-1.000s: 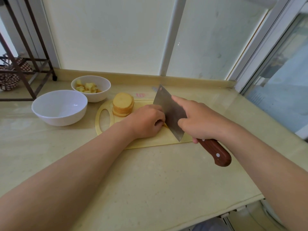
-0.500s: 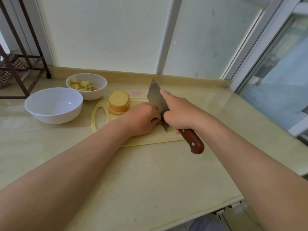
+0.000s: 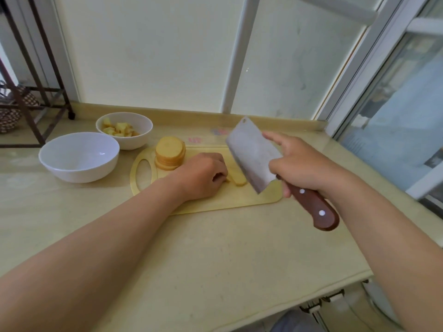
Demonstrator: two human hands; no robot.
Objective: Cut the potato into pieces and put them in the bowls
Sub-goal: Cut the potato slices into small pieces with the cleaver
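Note:
On the yellow cutting board (image 3: 215,200) my left hand (image 3: 203,173) presses down on potato slices, and a cut strip (image 3: 239,179) sticks out at its fingertips. My right hand (image 3: 299,164) grips a cleaver (image 3: 254,154) by its brown wooden handle, forefinger along the blade, which is lifted above the board to the right of the strip. A stack of round potato slices (image 3: 170,152) stands at the board's far left. The small white bowl (image 3: 141,136) behind holds several potato cubes. The larger white bowl (image 3: 79,156) to the left is empty.
The board lies on a beige stone counter (image 3: 215,259) under a window. A dark metal rack (image 3: 36,97) with a woven basket stands at the far left. The counter's front edge runs along the lower right.
The cleaver has come up off the board and swung right, uncovering the cut potato strip. My left hand stays on the slices.

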